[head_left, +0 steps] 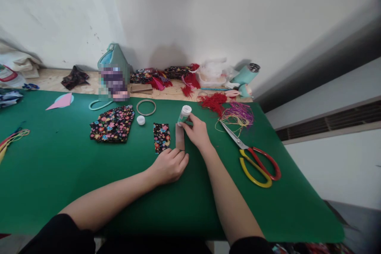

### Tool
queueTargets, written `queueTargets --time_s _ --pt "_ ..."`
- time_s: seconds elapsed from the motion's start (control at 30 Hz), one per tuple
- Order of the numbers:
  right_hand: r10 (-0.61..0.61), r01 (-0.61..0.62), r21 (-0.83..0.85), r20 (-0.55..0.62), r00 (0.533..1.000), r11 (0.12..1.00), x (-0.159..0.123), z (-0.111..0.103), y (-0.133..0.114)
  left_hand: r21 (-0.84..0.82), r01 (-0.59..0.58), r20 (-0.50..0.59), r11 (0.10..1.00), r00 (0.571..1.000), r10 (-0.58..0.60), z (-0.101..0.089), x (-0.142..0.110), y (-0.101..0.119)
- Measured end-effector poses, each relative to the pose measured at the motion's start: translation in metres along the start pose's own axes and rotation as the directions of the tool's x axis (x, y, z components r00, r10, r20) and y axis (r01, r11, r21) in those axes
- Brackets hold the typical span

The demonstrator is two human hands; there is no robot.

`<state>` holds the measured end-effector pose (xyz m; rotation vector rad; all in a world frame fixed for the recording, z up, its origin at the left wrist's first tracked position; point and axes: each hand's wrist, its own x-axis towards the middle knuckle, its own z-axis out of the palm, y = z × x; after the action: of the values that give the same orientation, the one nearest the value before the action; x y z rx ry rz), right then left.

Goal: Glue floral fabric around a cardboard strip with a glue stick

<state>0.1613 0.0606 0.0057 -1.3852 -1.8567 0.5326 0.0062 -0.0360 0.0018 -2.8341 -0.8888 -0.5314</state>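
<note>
My right hand [197, 130] grips a white and green glue stick [184, 114], tilted, its lower end at the far end of a brownish-grey strip [180, 138]. The near end of that strip lies under the curled fingers of my left hand [171, 164], pressed to the green table. Just left of the strip is a small black floral fabric piece [161, 137]. A white cap [141, 120] and a thin ring [146, 107] lie farther left, beside a larger stack of floral fabric [113, 125].
Large scissors [250, 154] with red and yellow handles lie right of my arm, blades touching purple and yellow threads [239, 115]. Along the back are a green pouch [117, 59], red tassels [212, 102], a plastic tub [212, 74] and a mint bottle [246, 73]. Pink paper [64, 102] lies left.
</note>
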Motion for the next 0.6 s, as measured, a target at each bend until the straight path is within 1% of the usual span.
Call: queueTargets --time_s 0.33,0.43,0.6 --pt "-0.038 0.038 -0.019 0.011 0.999 0.999 0.001 0.010 -0.001 -0.003 0.008 -0.014 1.000 1.000 -0.008 0.002 0.000 0.002" --pt "-0.040 0.040 -0.019 0.025 0.999 0.999 0.001 0.007 -0.002 -0.003 0.011 -0.010 1.000 1.000 -0.011 0.001 0.001 0.002" --pt "-0.034 0.033 0.007 0.070 0.997 0.999 -0.001 -0.004 -0.005 -0.007 0.020 0.029 1.000 0.999 -0.020 -0.002 0.001 0.001"
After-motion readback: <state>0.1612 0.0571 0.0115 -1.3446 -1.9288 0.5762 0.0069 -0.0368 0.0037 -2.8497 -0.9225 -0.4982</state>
